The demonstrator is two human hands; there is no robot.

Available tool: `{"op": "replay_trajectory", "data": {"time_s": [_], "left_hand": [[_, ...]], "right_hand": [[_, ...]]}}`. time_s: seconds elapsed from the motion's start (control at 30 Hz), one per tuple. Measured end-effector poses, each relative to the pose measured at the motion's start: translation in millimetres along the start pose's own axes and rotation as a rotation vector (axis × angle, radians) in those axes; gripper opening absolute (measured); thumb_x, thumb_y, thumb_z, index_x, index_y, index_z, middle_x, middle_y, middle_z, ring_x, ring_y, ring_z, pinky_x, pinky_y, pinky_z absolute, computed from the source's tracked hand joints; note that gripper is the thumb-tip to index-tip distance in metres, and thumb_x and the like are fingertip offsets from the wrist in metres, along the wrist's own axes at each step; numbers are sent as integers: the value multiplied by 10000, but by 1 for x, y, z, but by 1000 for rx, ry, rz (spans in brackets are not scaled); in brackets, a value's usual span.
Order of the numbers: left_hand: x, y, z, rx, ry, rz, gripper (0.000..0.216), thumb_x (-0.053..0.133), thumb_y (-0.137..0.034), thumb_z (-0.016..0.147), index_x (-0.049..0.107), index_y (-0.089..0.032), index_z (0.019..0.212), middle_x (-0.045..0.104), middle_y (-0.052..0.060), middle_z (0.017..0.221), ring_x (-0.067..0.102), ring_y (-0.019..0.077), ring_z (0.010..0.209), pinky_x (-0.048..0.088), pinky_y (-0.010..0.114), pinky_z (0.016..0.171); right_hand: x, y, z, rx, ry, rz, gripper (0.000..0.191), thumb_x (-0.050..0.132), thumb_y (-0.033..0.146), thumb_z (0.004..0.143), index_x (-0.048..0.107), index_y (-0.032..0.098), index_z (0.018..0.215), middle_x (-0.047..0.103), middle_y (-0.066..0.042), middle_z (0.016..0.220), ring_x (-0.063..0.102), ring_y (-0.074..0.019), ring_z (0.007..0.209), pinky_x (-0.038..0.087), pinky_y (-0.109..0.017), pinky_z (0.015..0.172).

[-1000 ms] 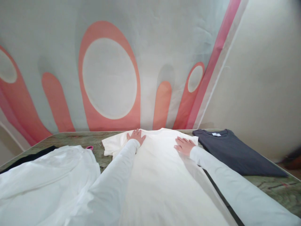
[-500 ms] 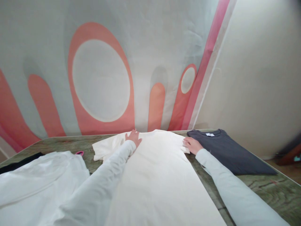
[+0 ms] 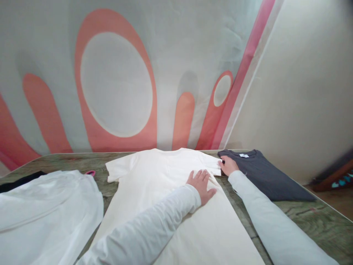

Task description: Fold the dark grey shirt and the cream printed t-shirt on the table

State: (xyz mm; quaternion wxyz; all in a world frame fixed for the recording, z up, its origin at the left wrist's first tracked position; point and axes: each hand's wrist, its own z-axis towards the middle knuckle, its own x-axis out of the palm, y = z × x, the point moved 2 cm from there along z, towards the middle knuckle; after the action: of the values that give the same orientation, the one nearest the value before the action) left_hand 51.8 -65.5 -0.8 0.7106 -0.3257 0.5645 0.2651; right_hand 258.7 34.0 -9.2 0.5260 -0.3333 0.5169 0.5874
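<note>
A cream T-shirt lies spread flat in the middle of the wooden table, its collar toward the wall. My left hand rests flat on it near the right shoulder, fingers stretched out. My right hand is closed in a pinch on the edge of the shirt's right sleeve, right beside a folded dark grey T-shirt. Both arms wear white long sleeves.
A heap of white cloth covers the table's left side, with a black garment and a small pink object behind it. A patterned orange and grey backdrop hangs behind the table. The table's right edge drops to the floor.
My left hand left the collar's left side and crossed to the right shoulder area. My right hand slid from the shirt's chest out to the right sleeve and pinched its edge.
</note>
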Motion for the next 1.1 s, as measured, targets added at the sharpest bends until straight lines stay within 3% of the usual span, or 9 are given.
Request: {"op": "replay_trajectory", "data": {"time_s": [0.13,0.23,0.33,0.43,0.53,0.73,0.87,0.93,1.1], "left_hand": [[-3,3,-1,9,14,4,667,138,-574,812,225,-158,1327,175,67,1408,146,251,1273,101,479,1016],[-4,1,0,18,5,2,673,128,-575,815,222,-150,1328,180,76,1406,149,255,1272,102,479,1015],[-3,1,-1,25,-1,6,667,129,-566,822,226,-140,1326,187,92,1402,156,262,1268,101,478,1013],[-2,1,-1,36,-8,4,637,152,-557,824,241,-162,1317,197,88,1398,168,268,1263,107,487,1007],[-1,2,-1,73,-25,-4,594,166,-551,828,254,-210,1306,217,70,1392,174,270,1258,114,505,996],[3,3,-1,87,-13,-2,548,177,-566,826,256,-293,1295,196,46,1399,174,282,1254,105,544,973],[2,2,-2,78,2,7,541,177,-567,828,253,-306,1296,181,37,1405,167,283,1256,94,550,971],[1,2,-2,71,3,5,542,177,-567,829,260,-302,1294,189,38,1402,164,281,1257,91,548,972],[-1,1,-1,79,15,-13,565,178,-580,822,269,-282,1294,203,55,1397,159,283,1260,90,546,975]], "right_hand": [[1,8,15,98,32,-4,611,595,357,645,450,41,1147,508,-235,1062,543,-286,923,422,-357,745],[5,16,31,116,39,12,598,653,295,572,497,24,1082,551,-233,976,577,-283,815,443,-360,669],[8,25,44,23,21,63,464,623,211,597,538,89,1036,614,-120,859,593,-204,733,448,-290,655],[6,30,48,-94,-69,102,363,525,174,689,528,145,1051,611,-67,934,574,-154,815,426,-245,736],[7,30,45,-176,-155,104,341,452,135,733,512,157,1068,582,-62,1018,534,-148,908,386,-251,818],[18,27,32,-203,-191,58,270,473,127,718,556,144,974,594,-88,938,520,-192,897,377,-293,805],[4,26,25,-185,-232,36,274,514,213,724,553,126,980,572,-135,968,512,-220,917,365,-300,799],[-7,21,19,-159,-212,39,294,517,264,731,548,126,989,585,-129,925,529,-218,876,374,-299,764],[-20,-6,-16,-76,4,149,382,521,389,724,531,132,1007,614,-60,721,565,-180,660,402,-288,635]]}}
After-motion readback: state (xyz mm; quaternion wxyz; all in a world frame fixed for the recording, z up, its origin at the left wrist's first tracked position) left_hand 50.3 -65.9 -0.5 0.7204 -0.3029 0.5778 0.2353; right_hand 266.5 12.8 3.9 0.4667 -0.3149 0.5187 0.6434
